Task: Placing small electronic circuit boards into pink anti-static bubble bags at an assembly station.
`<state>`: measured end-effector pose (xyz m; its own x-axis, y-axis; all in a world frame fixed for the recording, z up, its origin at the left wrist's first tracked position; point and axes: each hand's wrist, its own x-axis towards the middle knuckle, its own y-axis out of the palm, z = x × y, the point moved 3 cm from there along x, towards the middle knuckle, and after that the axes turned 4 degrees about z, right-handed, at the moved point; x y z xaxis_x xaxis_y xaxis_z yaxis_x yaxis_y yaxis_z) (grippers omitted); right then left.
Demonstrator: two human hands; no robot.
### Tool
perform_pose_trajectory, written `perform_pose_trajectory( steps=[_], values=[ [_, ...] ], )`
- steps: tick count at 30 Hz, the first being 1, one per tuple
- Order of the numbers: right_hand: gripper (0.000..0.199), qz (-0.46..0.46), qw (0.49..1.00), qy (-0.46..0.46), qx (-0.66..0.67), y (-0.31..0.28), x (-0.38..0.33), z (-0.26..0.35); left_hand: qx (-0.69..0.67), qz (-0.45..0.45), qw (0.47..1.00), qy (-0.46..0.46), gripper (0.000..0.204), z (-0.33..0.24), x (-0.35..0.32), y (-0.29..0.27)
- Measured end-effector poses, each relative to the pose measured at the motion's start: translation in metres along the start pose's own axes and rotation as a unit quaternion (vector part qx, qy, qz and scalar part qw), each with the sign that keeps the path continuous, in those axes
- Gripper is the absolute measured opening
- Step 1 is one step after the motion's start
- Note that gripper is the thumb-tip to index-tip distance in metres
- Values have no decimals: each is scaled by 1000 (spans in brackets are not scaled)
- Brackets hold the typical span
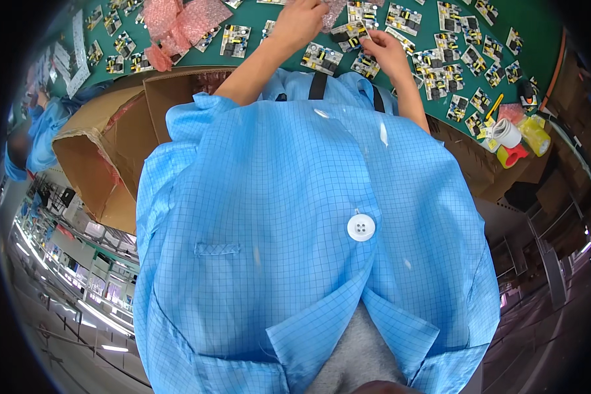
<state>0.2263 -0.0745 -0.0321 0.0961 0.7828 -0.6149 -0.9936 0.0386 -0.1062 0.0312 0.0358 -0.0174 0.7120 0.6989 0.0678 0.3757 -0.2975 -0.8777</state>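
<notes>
Cardboard box (105, 151) gapes well to the left of my hands, with pink bubble wrap (177, 23) heaped beyond it. My left hand (300, 23) curls on a scrap of that wrap; my right hand (386, 52) pinches a small circuit board (352, 34) between the two. Wrapping seems under way; next I judge the board needs feeding squarely into the wrap. Tape rolls (519, 134) sit far right.

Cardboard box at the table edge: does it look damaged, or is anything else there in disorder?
Yes. The cardboard box at the left lies tipped, its flaps bent and its wall crumpled. On the green table, the circuit boards lie scattered at mixed angles, and pink bubble wrap sits in a loose heap.
</notes>
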Motion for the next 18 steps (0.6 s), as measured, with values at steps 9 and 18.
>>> perform_pose_trajectory(
  steps=[9,18],
  values=[
    [45,51,997,-36,-45,-3,-14,7,41,31,995,-81,23,-10,21,12],
    [45,-22,986,-46,159,-19,-22,5,23,93,990,-103,21,-16,29,9]
  ],
)
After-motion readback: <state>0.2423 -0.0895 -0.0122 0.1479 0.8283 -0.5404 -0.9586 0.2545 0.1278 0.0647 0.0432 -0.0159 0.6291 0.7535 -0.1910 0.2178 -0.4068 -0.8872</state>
